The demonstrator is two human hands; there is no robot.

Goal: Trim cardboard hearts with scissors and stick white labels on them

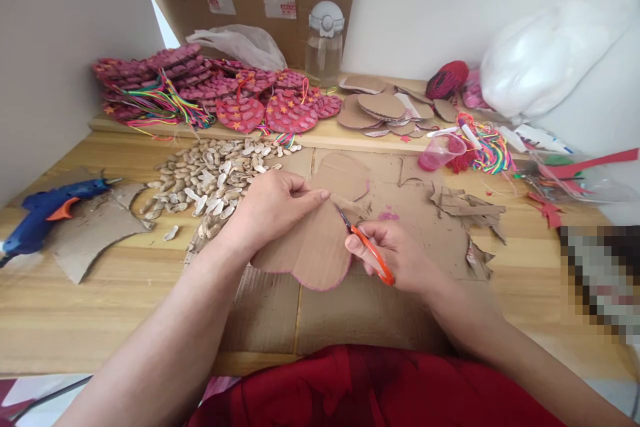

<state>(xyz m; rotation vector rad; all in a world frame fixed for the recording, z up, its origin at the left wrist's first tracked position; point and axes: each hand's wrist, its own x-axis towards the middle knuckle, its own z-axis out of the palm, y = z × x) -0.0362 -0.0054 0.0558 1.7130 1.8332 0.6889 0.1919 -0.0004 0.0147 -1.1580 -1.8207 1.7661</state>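
Note:
My left hand (pixel 273 207) is closed on the top of a brown cardboard cut-out (pixel 310 250) with a rounded, pink-marked edge, holding it just above the table. My right hand (pixel 397 257) grips small orange-handled scissors (pixel 370 253), fingers through the loops. Their blades meet the cut-out's right edge near its top. A flat cardboard sheet (pixel 370 307) lies under both hands.
A pile of peanut shells (pixel 215 180) lies at the left centre and a blue glue gun (pixel 45 210) at the far left. On the back shelf are red decorated pieces with coloured tassels (pixel 240 97), cardboard discs (pixel 383 107), a water bottle (pixel 325 43), red yarn (pixel 447 79) and a pink cup (pixel 440 150). Cardboard scraps (pixel 467 207) lie to the right.

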